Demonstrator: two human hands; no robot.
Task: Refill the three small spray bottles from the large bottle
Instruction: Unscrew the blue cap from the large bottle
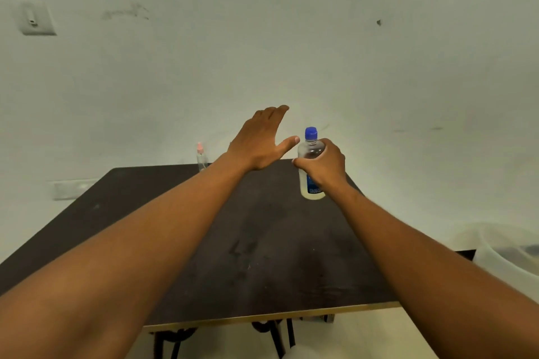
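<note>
I see the right hand (pixel 323 165) wrapped round the large bottle (pixel 310 167), upright on the dark tabletop (pixel 262 242), blue cap (pixel 311 132) on, pale liquid low inside; left hand (pixel 259 143) spread, fingers released, beside it; one small spray bottle (pixel 201 158), pink top, at the far edge, contents unclear.

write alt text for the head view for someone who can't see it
A person's right hand grips a large blue-capped bottle standing on a dark table, while the open left hand reaches toward it. One small pink-topped spray bottle stands at the table's far edge, against a pale wall.
</note>
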